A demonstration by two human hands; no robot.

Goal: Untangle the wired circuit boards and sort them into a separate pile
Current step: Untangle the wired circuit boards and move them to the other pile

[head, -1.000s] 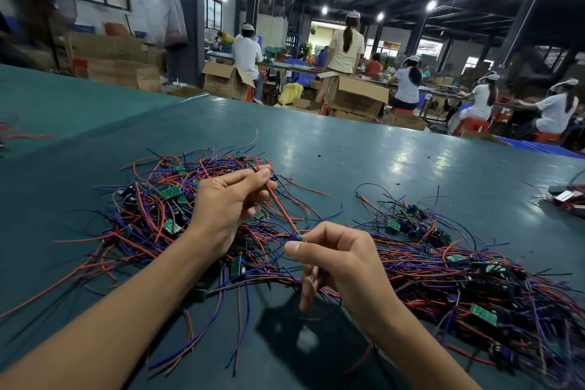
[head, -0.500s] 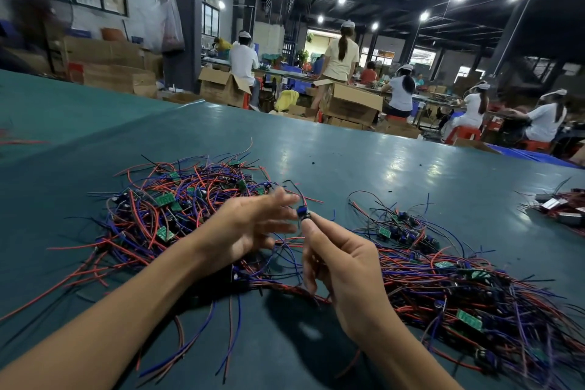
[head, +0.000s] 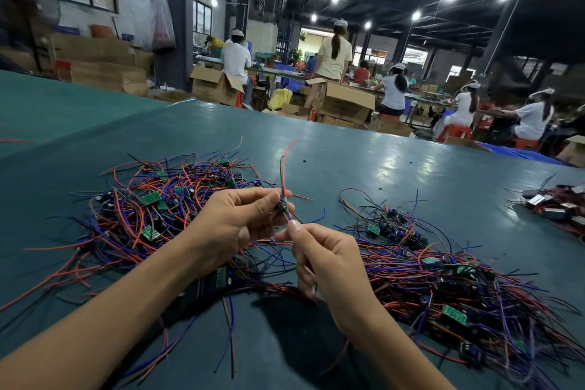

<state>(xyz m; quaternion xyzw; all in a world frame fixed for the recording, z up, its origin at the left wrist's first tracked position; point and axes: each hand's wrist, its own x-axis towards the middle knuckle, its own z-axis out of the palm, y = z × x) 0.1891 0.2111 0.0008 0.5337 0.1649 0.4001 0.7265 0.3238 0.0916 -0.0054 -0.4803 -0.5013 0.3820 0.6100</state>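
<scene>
A tangled heap of small green circuit boards with red, blue and black wires (head: 152,209) lies on the teal table at left. A second pile of the same boards (head: 443,279) spreads at right. Between them, above the table, my left hand (head: 234,225) pinches one small wired board (head: 281,206) whose red wire (head: 286,165) sticks upward. My right hand (head: 323,256) pinches that board's lower wires just beneath it, the other fingers curled.
The teal table (head: 364,168) stretches ahead. A small cluster of dark and white parts with wires (head: 557,209) lies at the far right. Cardboard boxes (head: 342,101) and several seated or standing workers are beyond the table's far edge.
Both hands rose off the left heap and came together. One wired board has been lifted free, with its red wire now standing upright.
</scene>
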